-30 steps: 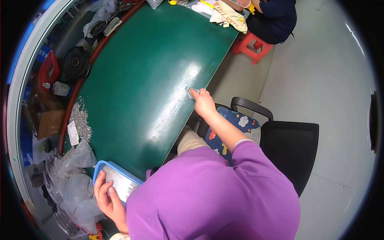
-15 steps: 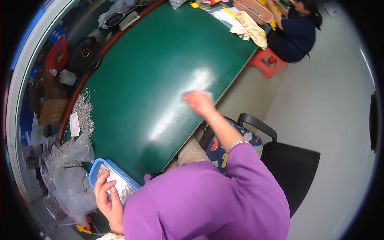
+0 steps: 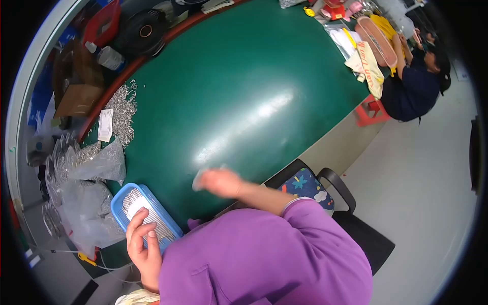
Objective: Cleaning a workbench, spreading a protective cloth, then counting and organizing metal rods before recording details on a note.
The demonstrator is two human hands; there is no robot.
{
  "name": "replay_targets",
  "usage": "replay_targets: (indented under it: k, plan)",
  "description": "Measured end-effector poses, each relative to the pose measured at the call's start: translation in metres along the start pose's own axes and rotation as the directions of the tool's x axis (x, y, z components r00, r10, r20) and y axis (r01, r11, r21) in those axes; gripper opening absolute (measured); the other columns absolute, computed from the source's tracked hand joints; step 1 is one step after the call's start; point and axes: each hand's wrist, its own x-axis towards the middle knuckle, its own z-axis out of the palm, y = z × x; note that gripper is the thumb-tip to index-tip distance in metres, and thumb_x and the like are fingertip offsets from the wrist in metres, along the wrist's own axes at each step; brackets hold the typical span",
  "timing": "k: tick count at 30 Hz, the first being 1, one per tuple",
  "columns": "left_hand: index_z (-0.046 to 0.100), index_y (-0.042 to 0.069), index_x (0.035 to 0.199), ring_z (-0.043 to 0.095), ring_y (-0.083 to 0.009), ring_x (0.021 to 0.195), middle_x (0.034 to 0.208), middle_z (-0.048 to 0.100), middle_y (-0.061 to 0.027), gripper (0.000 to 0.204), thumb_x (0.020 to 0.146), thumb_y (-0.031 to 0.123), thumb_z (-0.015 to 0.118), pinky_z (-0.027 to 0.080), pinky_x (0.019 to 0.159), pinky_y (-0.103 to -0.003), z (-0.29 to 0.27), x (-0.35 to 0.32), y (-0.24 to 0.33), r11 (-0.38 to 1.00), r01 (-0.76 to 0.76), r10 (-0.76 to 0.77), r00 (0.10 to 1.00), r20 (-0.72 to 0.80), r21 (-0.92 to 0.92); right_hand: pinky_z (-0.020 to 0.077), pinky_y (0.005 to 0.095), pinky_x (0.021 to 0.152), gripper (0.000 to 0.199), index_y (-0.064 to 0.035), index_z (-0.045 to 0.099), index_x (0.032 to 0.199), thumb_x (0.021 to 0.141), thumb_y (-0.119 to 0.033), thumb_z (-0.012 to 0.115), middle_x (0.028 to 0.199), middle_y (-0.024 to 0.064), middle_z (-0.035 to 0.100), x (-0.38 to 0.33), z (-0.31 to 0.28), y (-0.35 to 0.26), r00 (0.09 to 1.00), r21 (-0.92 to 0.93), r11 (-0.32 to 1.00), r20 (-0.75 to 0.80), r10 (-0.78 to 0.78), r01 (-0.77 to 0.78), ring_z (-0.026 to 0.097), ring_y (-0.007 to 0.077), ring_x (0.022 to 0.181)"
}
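My right hand (image 3: 221, 183), blurred by motion, is closed and pressed low over the green table (image 3: 244, 61). Under and beside its fingers shows a pale, thin cloth (image 3: 197, 181), smeared so that its exact kind is hard to tell. Over the near edge of a blue plastic basket (image 3: 143, 190), my left hand (image 3: 144, 249) is held with its fingers apart and nothing between them. Inside the basket lie many thin silvery rods (image 3: 161, 230) and a white paper slip (image 3: 133, 204).
A pile of small metal pieces (image 3: 122, 114) with a paper label (image 3: 105, 125) lies along the table's left edge. Clear plastic bags (image 3: 89, 195) stand below it. A black chair (image 3: 363, 239) is at my right. A co-worker (image 3: 417, 91) sits at the far right, near a pink basket (image 3: 376, 40).
My right hand has swept left and toward me across the table with the pale cloth. The view has shifted, showing more of the far right. My left hand stays by the blue basket.
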Motion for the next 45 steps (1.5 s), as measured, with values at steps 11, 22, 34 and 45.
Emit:
replay_targets:
  k: [11,22,34,45]
  plan:
    - [0.057,-0.001,0.085,0.052,-0.0292,0.112,0.117,0.056,-0.017,0.007,0.084,-0.002,0.051,0.037,0.098,-0.038,0.001,0.001,-0.008,0.98,0.198,-0.201,0.973,-0.111,-0.038,0.0457,0.0387,0.08,0.017,-0.0095,0.063,0.089,0.076,-0.01,0.052,0.089,0.0106,0.06,0.069,-0.008,0.074,0.806,-0.275,0.948,-0.591,-0.036,-0.159,0.057,0.0296,0.089]
    - [0.059,-0.001,0.086,0.053,-0.0292,0.111,0.114,0.057,-0.0165,0.007,0.083,0.0,0.053,0.038,0.096,-0.038,0.019,0.031,-0.001,0.978,0.205,-0.207,0.974,-0.089,-0.03,0.045,0.042,0.066,0.017,-0.0014,0.057,0.076,0.083,-0.017,0.055,0.077,0.0171,0.056,0.126,-0.214,0.213,0.499,-0.319,0.798,-0.866,-0.026,-0.511,0.055,0.034,0.075]
    - [0.061,0.0,0.085,0.053,-0.0295,0.112,0.113,0.058,-0.0146,0.006,0.083,0.001,0.055,0.04,0.095,-0.038,0.028,0.05,0.006,0.946,0.319,-0.324,0.932,-0.161,-0.055,0.0483,0.037,0.079,0.018,-0.0046,0.061,0.088,0.077,-0.015,0.05,0.095,0.0124,0.06,0.106,-0.033,0.004,0.826,0.076,0.994,0.555,-0.104,0.074,0.058,0.0267,0.093]
    - [0.061,0.0,0.084,0.053,-0.029,0.11,0.114,0.058,-0.0148,0.007,0.084,0.003,0.054,0.039,0.095,-0.037,0.032,0.036,0.017,0.874,0.477,-0.479,0.813,-0.33,-0.094,0.0463,0.0408,0.072,0.012,-0.008,0.058,0.082,0.076,-0.016,0.051,0.081,0.0122,0.057,0.235,-0.048,0.121,0.946,-0.265,0.962,-0.289,-0.146,0.067,0.054,0.0302,0.078]
